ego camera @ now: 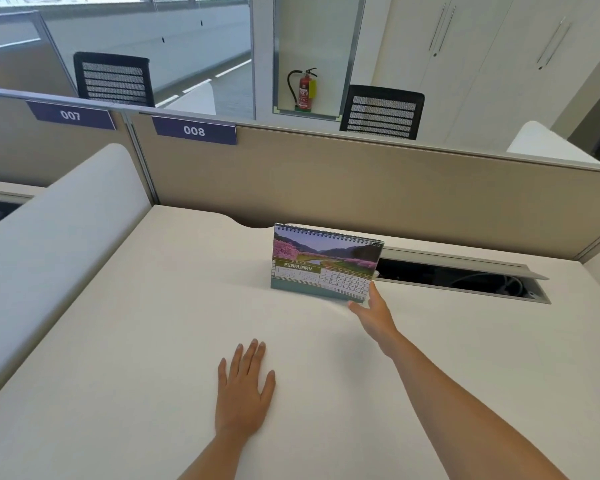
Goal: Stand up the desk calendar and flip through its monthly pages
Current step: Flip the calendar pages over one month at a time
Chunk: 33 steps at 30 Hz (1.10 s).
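Standing upright on the desk (pixel 153 341), the desk calendar (pixel 326 263) shows its February page toward the camera, spiral binding along the top edge and its long axis running left to right, roughly parallel to the partition (pixel 326 181) behind it. It sits ahead of both hands and toward the far side of the desk, just in front of the open cable tray (pixel 465 278).

The right hand (pixel 373 311) is much the nearer of the two: it reaches forward to the calendar's lower right corner, fingers spread, the index finger lying along the right edge of the page and the thumb just below the bottom edge. Whether the page is actually pinched between them cannot be told from this view; the hand appears to be in contact but not closed on anything.

The left hand (pixel 245 386) lies flat on the bare desk, palm down and fingers loosely extended, holding nothing, well apart from the calendar and nearer the person.

Judged from this layout, the standing-up step is complete and the flipping is in hand. The next move turns on the binding's position: a page must be lifted from its free bottom edge, at the right hand, and carried up and back over the spiral. The base might slide backward if it is not steadied.
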### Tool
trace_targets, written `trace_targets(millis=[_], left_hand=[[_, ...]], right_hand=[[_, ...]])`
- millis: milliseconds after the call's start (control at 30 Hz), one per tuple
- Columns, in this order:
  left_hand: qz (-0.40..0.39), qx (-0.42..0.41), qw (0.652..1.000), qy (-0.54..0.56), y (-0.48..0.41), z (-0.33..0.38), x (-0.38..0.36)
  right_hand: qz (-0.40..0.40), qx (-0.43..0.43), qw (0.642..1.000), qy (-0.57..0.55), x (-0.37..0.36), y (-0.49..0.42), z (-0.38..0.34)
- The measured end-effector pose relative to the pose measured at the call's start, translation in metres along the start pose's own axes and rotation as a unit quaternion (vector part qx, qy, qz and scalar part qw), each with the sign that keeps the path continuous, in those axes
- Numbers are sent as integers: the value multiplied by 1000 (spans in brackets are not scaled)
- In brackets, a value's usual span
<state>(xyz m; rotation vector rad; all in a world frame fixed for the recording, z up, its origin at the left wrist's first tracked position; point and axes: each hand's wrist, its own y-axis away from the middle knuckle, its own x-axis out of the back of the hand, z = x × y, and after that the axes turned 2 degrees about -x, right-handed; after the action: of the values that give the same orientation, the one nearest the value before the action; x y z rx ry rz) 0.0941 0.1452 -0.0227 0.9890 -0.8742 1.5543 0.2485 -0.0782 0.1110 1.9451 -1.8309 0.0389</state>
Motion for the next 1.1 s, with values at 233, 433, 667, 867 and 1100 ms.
trace_targets(millis=[233, 433, 667, 867, 1100], left_hand=[[3, -1, 1000, -2, 0, 0, -1], [4, 1, 1000, -5, 0, -1, -1], [4, 0, 1000, 2, 0, 0, 0], [1, 0, 1000, 0, 0, 0, -1], [1, 1, 1000, 6, -1, 0, -1]], right_hand=[[60, -14, 996, -67, 0, -1, 9], [18, -57, 978, -200, 7, 4, -3], [-137, -47, 899, -413, 16, 11, -30], [-220, 13, 837, -501, 29, 8, -72], [-175, 26, 856, -487, 37, -18, -101]])
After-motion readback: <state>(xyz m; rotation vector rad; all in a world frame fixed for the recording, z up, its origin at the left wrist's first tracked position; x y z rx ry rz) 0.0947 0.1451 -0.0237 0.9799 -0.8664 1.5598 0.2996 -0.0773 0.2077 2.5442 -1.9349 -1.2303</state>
